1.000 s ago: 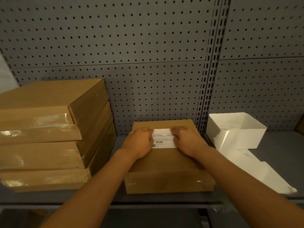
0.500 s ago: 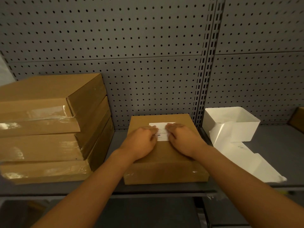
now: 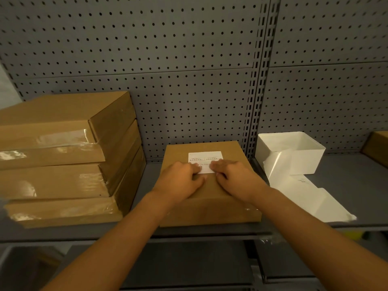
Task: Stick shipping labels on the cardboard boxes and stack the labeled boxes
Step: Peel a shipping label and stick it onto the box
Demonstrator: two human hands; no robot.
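Both hands, left (image 3: 180, 181) and right (image 3: 235, 179), press curled fingers on the label (image 3: 205, 159), smoothing it onto the box (image 3: 210, 206); gripping nothing. Next: lift it onto the left stack (image 3: 63, 164).

A flat brown cardboard box (image 3: 210, 185) lies on the shelf, lid up, directly under the fingers (image 3: 194, 168) of both hands. On its top sits a white shipping label (image 3: 205, 159), rectangular, with small dark print in 2 blocks; its near edge is under the fingertips, its far part shows just beyond them. The label lies flat and square to the box, toward the far half of the lid. Well to the left of the fingers stands a stack of 3 cardboard boxes (image 3: 63, 160), same brown, clear tape glinting on their near faces, each slightly offset.
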